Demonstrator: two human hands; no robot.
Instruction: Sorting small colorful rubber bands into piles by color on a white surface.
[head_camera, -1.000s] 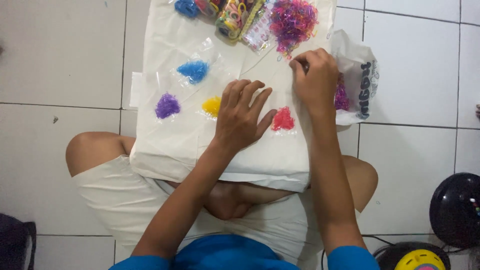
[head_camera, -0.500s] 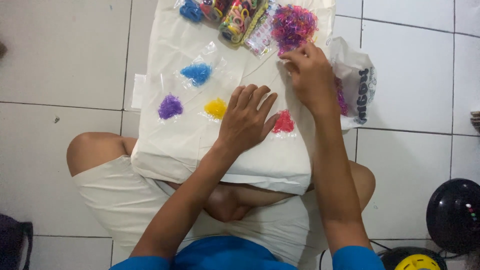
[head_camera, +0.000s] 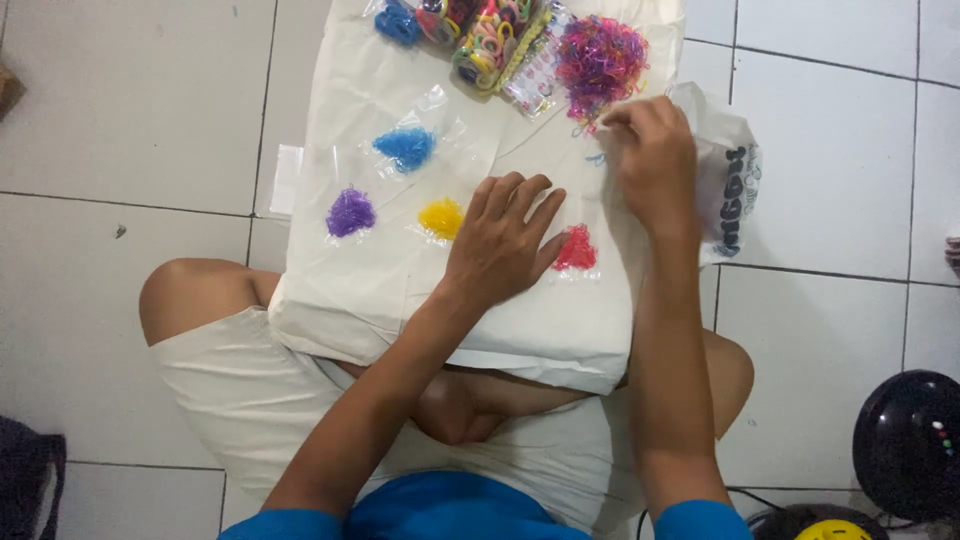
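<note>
A cream cloth-covered board (head_camera: 380, 290) lies across my lap. On it sit small piles of tiny rubber bands: blue (head_camera: 406, 147), purple (head_camera: 350, 212), yellow (head_camera: 441, 217) and red (head_camera: 577, 250), each on clear plastic. My left hand (head_camera: 503, 245) rests flat on the cloth, fingers spread, between the yellow and red piles. My right hand (head_camera: 655, 160) has its fingertips pinched just below a mixed pink and purple heap of bands (head_camera: 602, 57); what they pinch is too small to tell.
Packs of coloured bands (head_camera: 485, 35) lie at the cloth's far edge. A white plastic bag (head_camera: 730, 175) sits under my right hand's side. White floor tiles surround me. A black round object (head_camera: 915, 445) is at the lower right.
My right hand moved up to the mixed heap and has drawn back slightly toward me. The left hand stays flat on the cloth. The view has shifted a little.
</note>
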